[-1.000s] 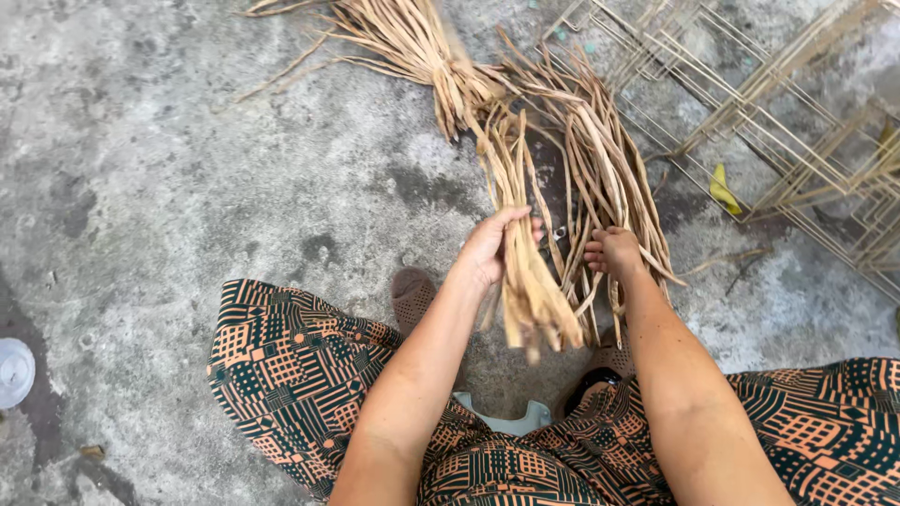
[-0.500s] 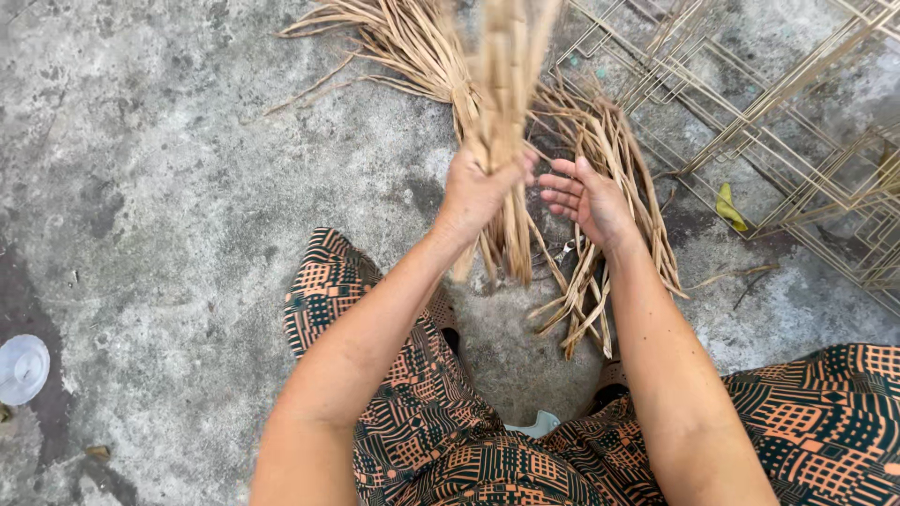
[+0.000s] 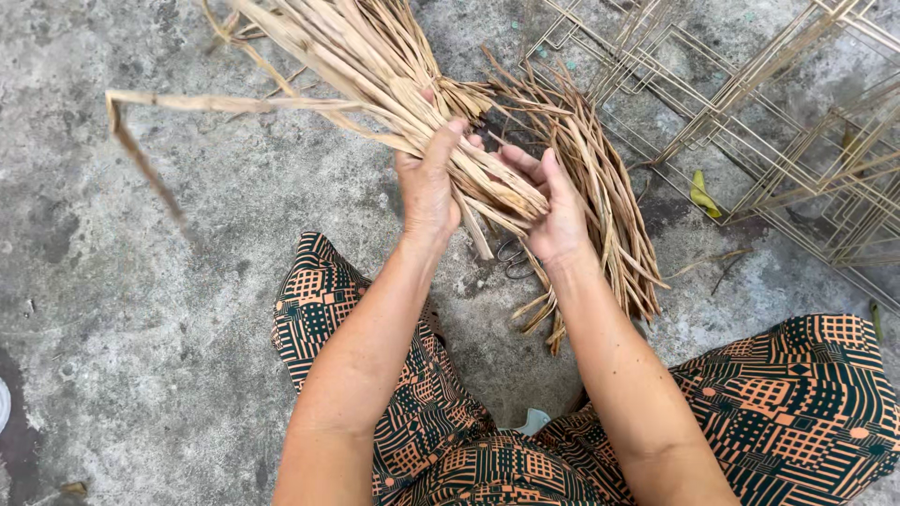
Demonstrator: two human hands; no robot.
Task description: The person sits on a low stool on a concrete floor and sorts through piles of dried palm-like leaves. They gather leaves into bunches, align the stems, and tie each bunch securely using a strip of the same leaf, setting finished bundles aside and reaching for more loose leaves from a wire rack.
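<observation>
The left hand is clamped around a bundle of dried straw-coloured strips, fingers wrapped over the gathered stems near their cut ends. The bundle is lifted off the concrete floor and slants from the hands up toward the far left, where its loose ends fan out; one long strip hangs free from it, bent down at the far left. The right hand lies open, palm up, just beside the left, with the cut ends of the bundle resting against its fingers and palm; it is not closed on them. A second pile of dried strips lies on the floor under and to the right of the right hand. Small scissors lie on the floor just near of the hands, partly hidden. At the far right lie thin wire frames, with a yellow leaf beside them. Patterned orange-and-green trousers cover the knees at the near edge
</observation>
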